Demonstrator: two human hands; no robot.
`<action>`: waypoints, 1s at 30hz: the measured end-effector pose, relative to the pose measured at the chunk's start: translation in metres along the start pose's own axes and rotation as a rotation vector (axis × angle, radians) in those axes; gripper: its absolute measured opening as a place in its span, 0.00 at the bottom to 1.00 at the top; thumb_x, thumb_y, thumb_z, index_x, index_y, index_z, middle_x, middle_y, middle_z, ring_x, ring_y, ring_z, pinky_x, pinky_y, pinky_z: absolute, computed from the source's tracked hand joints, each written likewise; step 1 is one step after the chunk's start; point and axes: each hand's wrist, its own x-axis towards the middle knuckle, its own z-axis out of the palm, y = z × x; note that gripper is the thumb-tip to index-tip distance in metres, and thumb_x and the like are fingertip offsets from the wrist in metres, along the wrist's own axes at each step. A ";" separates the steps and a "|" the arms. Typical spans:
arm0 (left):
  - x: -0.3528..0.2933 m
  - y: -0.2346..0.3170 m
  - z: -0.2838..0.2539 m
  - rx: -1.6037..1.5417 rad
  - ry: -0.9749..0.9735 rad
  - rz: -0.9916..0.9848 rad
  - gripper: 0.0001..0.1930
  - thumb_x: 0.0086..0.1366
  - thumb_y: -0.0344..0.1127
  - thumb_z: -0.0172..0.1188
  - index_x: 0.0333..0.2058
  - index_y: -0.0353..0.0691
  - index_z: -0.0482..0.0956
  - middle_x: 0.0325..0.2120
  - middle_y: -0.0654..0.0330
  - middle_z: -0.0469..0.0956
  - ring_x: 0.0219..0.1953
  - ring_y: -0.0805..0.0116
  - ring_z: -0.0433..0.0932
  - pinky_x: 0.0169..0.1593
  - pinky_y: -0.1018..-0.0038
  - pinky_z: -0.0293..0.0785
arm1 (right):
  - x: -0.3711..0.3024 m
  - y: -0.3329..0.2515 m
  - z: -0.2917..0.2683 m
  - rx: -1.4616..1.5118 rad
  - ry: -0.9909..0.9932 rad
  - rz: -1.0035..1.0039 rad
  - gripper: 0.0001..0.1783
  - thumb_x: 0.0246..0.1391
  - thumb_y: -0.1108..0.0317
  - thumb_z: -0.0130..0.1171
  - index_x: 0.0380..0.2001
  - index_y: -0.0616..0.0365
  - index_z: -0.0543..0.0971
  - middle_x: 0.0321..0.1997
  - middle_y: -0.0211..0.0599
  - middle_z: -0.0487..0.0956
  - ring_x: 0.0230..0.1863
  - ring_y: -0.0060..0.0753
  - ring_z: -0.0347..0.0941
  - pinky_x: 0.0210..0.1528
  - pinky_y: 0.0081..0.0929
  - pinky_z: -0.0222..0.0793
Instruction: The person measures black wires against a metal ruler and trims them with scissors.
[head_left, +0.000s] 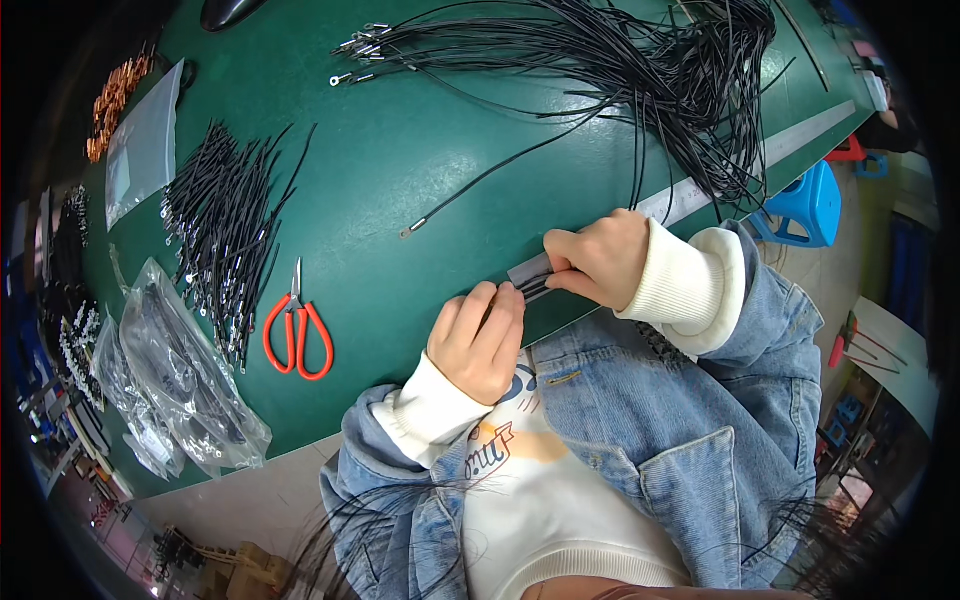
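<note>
Head view: black cable [537,284] (over ruler [815,130]) between both hands [478,342] [605,262].

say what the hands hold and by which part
Black cable, pinched by the right hand, with the left hand at it too; whether by ends or middle is hidden.

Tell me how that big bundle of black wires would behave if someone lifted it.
The bundle of black wires would probably droop, since its strands bend in loose curves. It may tangle, as many strands cross. The metal tips would likely swing, sitting at the ends of long wires.
</note>
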 end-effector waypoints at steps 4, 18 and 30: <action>0.004 -0.004 0.004 0.007 0.066 0.050 0.09 0.49 0.24 0.61 0.31 0.28 0.77 0.38 0.52 0.77 0.43 0.56 0.74 0.37 0.68 0.70 | 0.001 0.002 -0.002 0.045 0.010 -0.014 0.11 0.46 0.64 0.62 0.22 0.56 0.72 0.16 0.34 0.76 0.18 0.39 0.74 0.21 0.32 0.69; 0.007 -0.006 -0.003 0.060 0.005 0.081 0.09 0.48 0.25 0.63 0.30 0.31 0.78 0.38 0.55 0.78 0.42 0.58 0.75 0.40 0.66 0.69 | -0.012 0.024 -0.026 -0.059 -0.110 0.033 0.12 0.49 0.58 0.59 0.19 0.52 0.78 0.16 0.30 0.77 0.21 0.35 0.75 0.24 0.28 0.69; 0.008 -0.005 -0.001 0.093 0.002 0.085 0.09 0.47 0.24 0.63 0.30 0.32 0.78 0.37 0.57 0.79 0.40 0.59 0.75 0.39 0.66 0.68 | -0.028 0.054 -0.049 0.030 -0.345 0.031 0.11 0.54 0.64 0.51 0.21 0.52 0.76 0.23 0.28 0.76 0.27 0.33 0.75 0.32 0.27 0.70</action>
